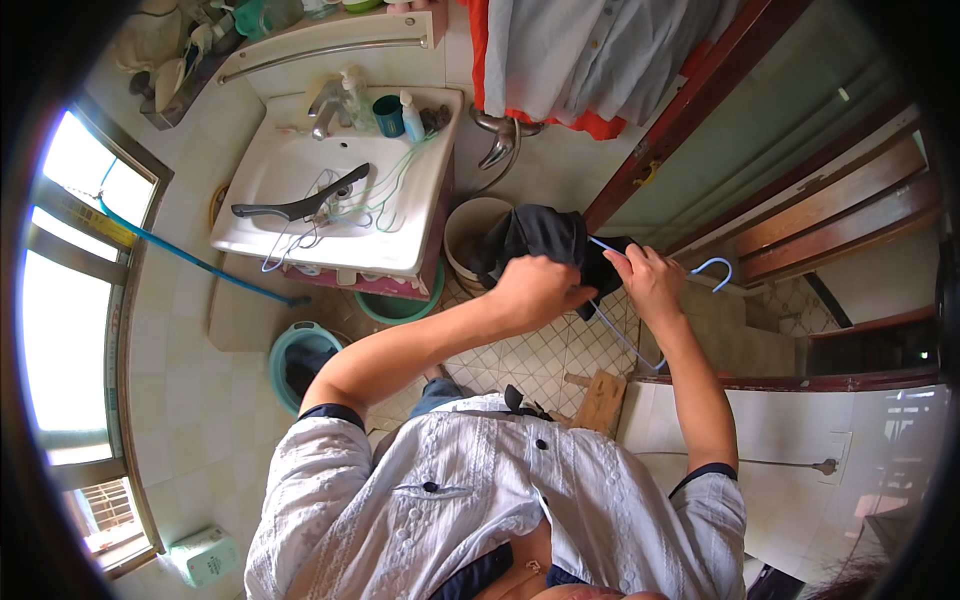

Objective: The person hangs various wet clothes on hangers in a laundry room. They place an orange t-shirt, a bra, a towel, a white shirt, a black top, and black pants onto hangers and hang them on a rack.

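My right hand (651, 279) grips a light-blue wire hanger (630, 345) near its neck, and the hook points to the right. A black garment (536, 231) hangs over part of the hanger, in front of a whitish bucket (466, 225). My left hand (541, 291) is closed on the garment's near side, its thumb close to the hanger wire. Part of the hanger is hidden by the cloth and by my hands. To the left, a black plastic hanger (304, 206) lies across several thin wire hangers (386, 214) in the white sink (247, 229).
A blue basin (279, 375) with dark cloth and a green basin (405, 309) stand on the tiled floor (487, 367). Near my feet is a wooden stool (602, 397). Grey and red clothes (555, 67) hang beside a red-framed glass door (750, 127). A faucet (496, 139) juts below them.
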A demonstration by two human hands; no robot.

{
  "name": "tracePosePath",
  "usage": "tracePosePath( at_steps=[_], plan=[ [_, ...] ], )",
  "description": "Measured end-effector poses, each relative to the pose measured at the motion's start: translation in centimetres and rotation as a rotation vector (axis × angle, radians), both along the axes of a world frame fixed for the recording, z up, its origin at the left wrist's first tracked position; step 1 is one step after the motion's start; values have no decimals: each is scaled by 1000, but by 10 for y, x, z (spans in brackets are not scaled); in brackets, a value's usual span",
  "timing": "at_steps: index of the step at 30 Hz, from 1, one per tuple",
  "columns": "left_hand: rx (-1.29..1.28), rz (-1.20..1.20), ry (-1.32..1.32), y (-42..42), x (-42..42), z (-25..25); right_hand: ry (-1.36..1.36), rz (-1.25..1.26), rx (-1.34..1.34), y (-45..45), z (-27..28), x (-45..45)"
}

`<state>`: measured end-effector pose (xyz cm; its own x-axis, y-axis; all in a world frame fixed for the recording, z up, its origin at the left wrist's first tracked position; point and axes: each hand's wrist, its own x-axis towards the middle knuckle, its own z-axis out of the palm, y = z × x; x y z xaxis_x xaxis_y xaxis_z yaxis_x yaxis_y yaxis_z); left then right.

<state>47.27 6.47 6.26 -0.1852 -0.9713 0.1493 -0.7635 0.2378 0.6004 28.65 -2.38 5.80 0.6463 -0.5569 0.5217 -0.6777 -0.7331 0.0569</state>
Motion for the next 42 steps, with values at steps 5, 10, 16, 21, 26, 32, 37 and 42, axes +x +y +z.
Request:
tracePosePath(
  at_steps=[5, 10, 16, 21, 26, 32, 37, 42],
  plan=[
    [-662, -82, -427, -18, 40, 51, -49, 48, -104, -7, 9, -8],
    [-192, -254, -371, -55, 49, 39, -78, 114, -91, -7, 34, 4],
    [-322, -198, -170, -60, 49, 55, -82, 147, 244, -14, 51, -11],
    [-264, -36, -131, -63, 64, 67, -618, 233, -75, 38, 50, -19],
    [-323, -56, 14, -64, 72, 84, -607, 165, 502, 61, -29, 19],
    [-236, -239, 130, -53, 76, 114, -1295, 16, 1030, -8, -83, 56],
    [-123, -239, 158, -35, 78, 122, -750, 131, 1076, -23, -64, 68],
    [-44, -181, 189, -23, 112, 115, -1025, 82, 1337, -25, -59, 29]
  ],
)
